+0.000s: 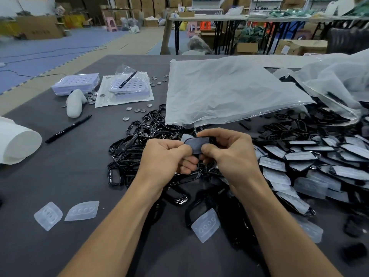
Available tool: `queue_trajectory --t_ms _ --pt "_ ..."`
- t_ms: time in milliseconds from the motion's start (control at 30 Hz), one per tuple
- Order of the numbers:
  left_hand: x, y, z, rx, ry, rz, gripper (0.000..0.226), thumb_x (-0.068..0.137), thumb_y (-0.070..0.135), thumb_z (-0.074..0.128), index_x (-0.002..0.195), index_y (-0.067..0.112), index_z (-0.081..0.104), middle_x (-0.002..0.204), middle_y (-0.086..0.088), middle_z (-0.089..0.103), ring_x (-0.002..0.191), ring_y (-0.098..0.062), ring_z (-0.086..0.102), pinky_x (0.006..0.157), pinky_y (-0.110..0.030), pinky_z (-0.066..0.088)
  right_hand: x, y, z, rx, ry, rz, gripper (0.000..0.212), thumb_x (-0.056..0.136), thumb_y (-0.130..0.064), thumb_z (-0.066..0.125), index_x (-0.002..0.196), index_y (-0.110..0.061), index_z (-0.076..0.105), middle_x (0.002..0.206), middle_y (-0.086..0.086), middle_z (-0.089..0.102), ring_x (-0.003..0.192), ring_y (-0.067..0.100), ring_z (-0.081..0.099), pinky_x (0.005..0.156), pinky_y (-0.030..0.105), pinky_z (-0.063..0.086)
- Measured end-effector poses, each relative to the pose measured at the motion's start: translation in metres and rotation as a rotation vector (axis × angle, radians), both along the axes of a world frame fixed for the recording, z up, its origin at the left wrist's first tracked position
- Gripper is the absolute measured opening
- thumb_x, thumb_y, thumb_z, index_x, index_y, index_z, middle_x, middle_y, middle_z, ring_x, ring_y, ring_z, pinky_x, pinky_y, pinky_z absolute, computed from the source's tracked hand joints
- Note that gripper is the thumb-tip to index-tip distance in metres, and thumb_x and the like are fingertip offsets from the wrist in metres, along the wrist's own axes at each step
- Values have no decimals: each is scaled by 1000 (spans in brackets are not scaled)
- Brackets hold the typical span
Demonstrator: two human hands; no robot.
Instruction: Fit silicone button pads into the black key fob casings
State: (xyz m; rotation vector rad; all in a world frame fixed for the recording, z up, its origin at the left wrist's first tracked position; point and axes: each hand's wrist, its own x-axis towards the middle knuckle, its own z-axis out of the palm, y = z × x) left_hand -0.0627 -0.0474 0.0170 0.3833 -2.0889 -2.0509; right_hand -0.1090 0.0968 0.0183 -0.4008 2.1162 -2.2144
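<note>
Both hands meet at the middle of the table over a black key fob casing (196, 144) with a translucent silicone pad lying in it. My left hand (169, 156) pinches the casing's left end. My right hand (227, 151) grips the right end, its thumb pressing on the pad. A pile of empty black casing frames (147, 134) lies behind and under the hands. Loose silicone pads lie at the front left (48, 215) (82, 210) and front middle (205, 224). Casings with pads in them are heaped on the right (303, 158).
A large clear plastic bag (229, 90) lies behind the hands, another (339, 80) at the far right. Two blister trays (76, 83) (129, 86), coin cells (129, 108), a black marker (67, 129) and a white roll (18, 142) occupy the left side of the grey table (60, 176).
</note>
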Motion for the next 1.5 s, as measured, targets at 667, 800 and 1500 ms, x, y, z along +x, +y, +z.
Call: queue_trajectory --t_ms 667,800,1500 --pt "7 26 2 -56 5 -15 32 84 -2 60 56 8 73 57 -14 68 43 -16 57 42 -21 47 31 31 35 788 415 -43 43 73 -21 78 113 -37 77 105 -14 78 102 8 69 93 28 54" --pt "10 51 5 -54 -27 -127 32 89 8 66 58 9 75 56 -12 68 42 -16 55 42 -20 45 48 69 49 993 510 -93 44 74 -28 81 116 -37 74 101 -6 79 98 22 71 85 38 58" --pt "-4 11 -16 -1078 -57 -32 18 93 23 69 99 36 80 103 20 67 97 -12 65 80 -30 49 -72 62 42 1299 221 142 32 97 -12 60 126 -20 72 135 4 69 125 23 62 110 34 46"
